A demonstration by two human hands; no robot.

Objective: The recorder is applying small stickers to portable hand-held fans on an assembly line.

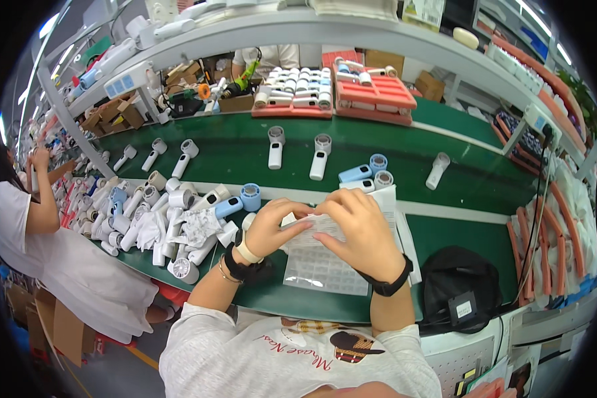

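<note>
In front of me lies a stack of sticker sheets, the lower one glossy with pale rectangles in rows. Above it is a white sheet with fine printed lines. My left hand comes in from the left, fingers bent and closed at the sheet's upper edge. From the other side my right hand bends over the same edge, its index fingertip almost meeting the left fingers. Both thumbs lie over the printed sheet. Whether a single small sticker is between the fingertips is too small to tell.
Left of my hands is a heap of handheld fans, with a blue fan beside it. More fans lie spaced along the green bench. Pink trays stand behind, a black bag at right. Another person works at left.
</note>
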